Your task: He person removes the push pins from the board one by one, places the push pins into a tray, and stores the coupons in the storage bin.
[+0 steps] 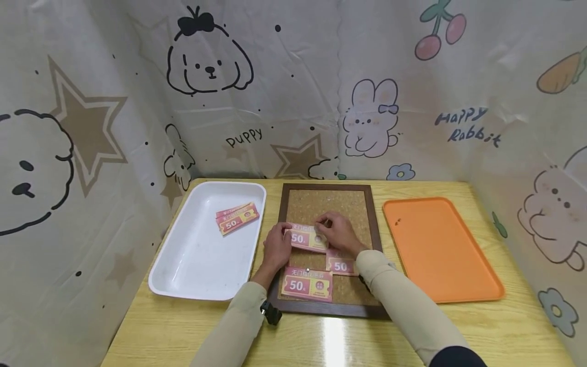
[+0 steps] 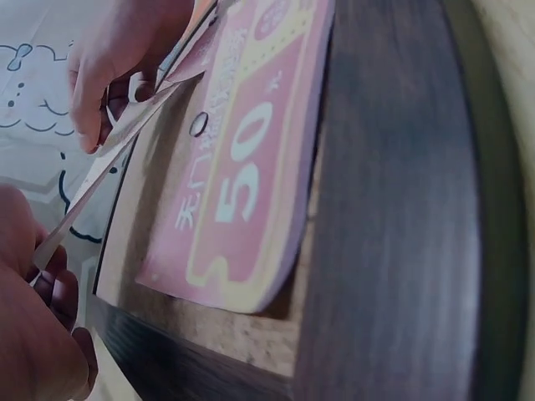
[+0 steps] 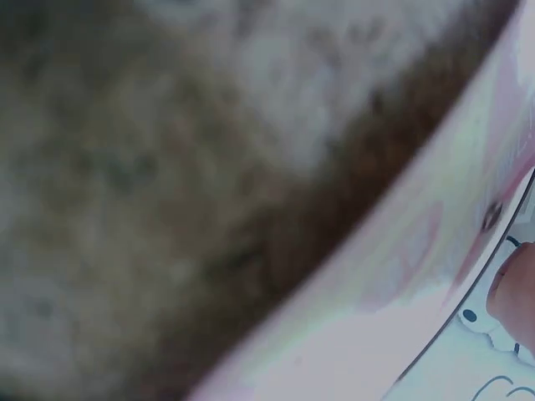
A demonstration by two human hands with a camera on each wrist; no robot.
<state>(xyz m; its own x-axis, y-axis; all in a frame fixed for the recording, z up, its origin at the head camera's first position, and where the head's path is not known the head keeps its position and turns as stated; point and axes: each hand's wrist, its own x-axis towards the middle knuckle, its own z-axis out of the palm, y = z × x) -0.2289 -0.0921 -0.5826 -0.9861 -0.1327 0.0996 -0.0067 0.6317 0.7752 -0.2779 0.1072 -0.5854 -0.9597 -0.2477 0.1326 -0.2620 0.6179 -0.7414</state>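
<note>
A pink and yellow coupon marked 50 (image 1: 303, 240) is held over the cork board (image 1: 330, 204). My left hand (image 1: 277, 245) pinches its left end, and my right hand (image 1: 338, 233) pinches it near the upper right corner. In the left wrist view this coupon (image 2: 88, 180) appears almost edge-on, tilted off the board. Below it a second coupon (image 1: 306, 286) lies on the cork, with a small round pin (image 2: 199, 124) at its top edge. A third coupon (image 1: 340, 263), partly covered by my right wrist, lies to the right. The right wrist view is mostly blurred cork.
To the left stands a white tray (image 1: 197, 244) with several coupons (image 1: 237, 218) in its upper right. An orange tray (image 1: 445, 250) on the right has a few tiny dark bits (image 1: 398, 221). A dark wooden frame (image 1: 330, 309) borders the cork; a printed curtain (image 1: 293, 102) hangs behind the table.
</note>
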